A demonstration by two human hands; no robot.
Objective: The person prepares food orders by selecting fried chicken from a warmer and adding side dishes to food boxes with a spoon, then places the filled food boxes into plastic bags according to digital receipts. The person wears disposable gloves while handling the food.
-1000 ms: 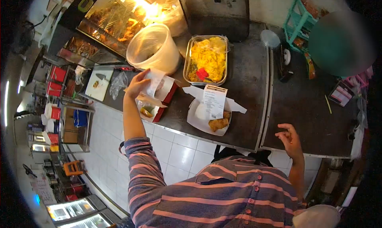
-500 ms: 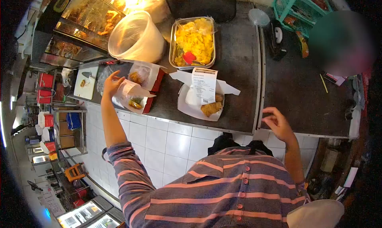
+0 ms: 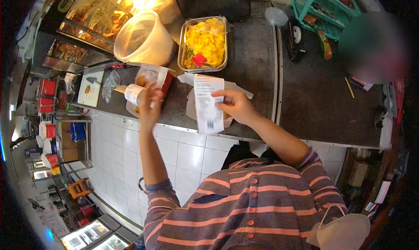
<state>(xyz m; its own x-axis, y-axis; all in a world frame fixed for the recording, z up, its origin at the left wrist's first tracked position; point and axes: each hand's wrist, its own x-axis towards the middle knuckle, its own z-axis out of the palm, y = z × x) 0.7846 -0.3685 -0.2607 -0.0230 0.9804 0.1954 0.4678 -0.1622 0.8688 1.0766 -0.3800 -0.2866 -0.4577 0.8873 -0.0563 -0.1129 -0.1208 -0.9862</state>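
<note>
My right hand (image 3: pixel 238 106) pinches a printed paper receipt (image 3: pixel 208 112) between thumb and fingers. The slip hangs over an open white paper food box (image 3: pixel 190 103) and covers most of it. My left hand (image 3: pixel 150 105), smeared by motion, is over the front one of two open food boxes on the left. A curled printed paper (image 3: pixel 132 94) shows right beside its fingers. Behind it, the other box (image 3: pixel 165 85) has red sides and holds some fried food. What the left hand touches is hidden by blur.
A metal tray (image 3: pixel 181 53) of yellow food with a red-headed utensil stands behind the boxes. Left of it are a translucent tub (image 3: pixel 150 44) and a lit food warmer (image 3: pixel 91 20). A cutting board (image 3: pixel 90 90) lies far left; a green rack (image 3: pixel 305 10) stands back right.
My right hand has come left from the counter's front edge and taken hold of the receipt, drawing it forward. My left hand has moved right, across the front box.
</note>
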